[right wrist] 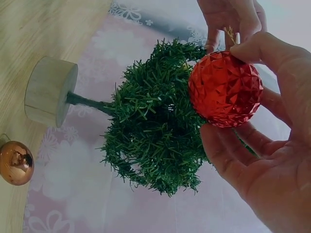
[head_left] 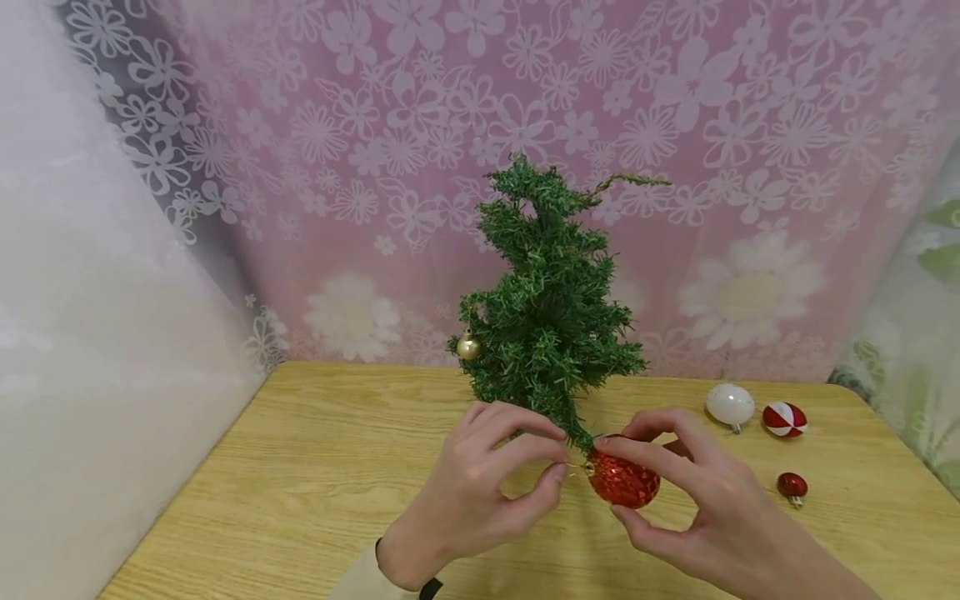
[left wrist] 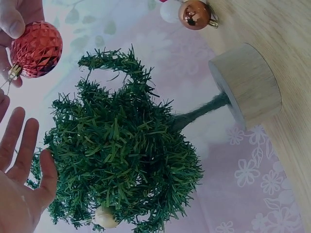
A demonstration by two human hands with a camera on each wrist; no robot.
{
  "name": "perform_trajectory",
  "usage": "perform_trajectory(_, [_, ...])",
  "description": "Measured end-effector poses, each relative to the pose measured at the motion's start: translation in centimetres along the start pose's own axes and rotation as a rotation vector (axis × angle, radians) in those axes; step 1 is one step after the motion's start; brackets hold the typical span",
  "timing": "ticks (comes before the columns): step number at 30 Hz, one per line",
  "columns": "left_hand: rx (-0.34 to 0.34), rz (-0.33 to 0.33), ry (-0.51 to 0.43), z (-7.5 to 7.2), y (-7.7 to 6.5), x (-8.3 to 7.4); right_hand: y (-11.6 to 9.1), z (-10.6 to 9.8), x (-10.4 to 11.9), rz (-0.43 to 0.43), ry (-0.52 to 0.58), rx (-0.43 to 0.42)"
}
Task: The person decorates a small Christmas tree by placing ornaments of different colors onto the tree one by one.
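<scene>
A shiny red faceted bauble (head_left: 624, 483) is held between the thumb and fingers of my right hand (head_left: 712, 500), in front of the small green Christmas tree (head_left: 551, 308). Thin gold cord (head_left: 574, 467) runs from the bauble's cap towards my left hand (head_left: 476, 487), whose thumb and index finger pinch its end. The right wrist view has the bauble large and close, its cord (right wrist: 230, 34) reaching up to the left hand. A small gold bauble (head_left: 468, 346) hangs on the tree's left side.
On the right of the wooden table (head_left: 315, 467) lie a white bauble (head_left: 730, 404), a red-and-white one (head_left: 784, 419) and a small dark red one (head_left: 792, 484). The tree stands on a round wooden base (left wrist: 248, 87). A pink flowered curtain (head_left: 420, 167) hangs behind the table.
</scene>
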State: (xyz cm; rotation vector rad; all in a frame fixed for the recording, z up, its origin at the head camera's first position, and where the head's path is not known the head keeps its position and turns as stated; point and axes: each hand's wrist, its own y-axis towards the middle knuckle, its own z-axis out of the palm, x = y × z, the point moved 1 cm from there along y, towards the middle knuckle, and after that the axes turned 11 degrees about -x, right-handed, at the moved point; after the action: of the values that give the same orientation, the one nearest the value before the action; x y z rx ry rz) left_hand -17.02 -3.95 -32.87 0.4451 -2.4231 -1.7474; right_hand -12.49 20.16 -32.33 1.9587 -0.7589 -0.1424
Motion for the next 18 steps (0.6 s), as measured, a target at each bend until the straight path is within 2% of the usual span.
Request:
perform_trajectory(7, [-0.052,0.003,-0.001,-0.2,0.1,0.1,-0.2,-0.1,0.0,0.033,-0.016,0.007])
perform_trajectory(13, [-0.063,0.023,0.018,-0.2,0.1,0.0,0.2,-0.4,0.7,0.108,-0.034,0.102])
perform_trajectory(18, [-0.06,0.031,0.026,-0.1,0.1,-0.2,0.6,-0.2,1.0,0.118,-0.023,0.095])
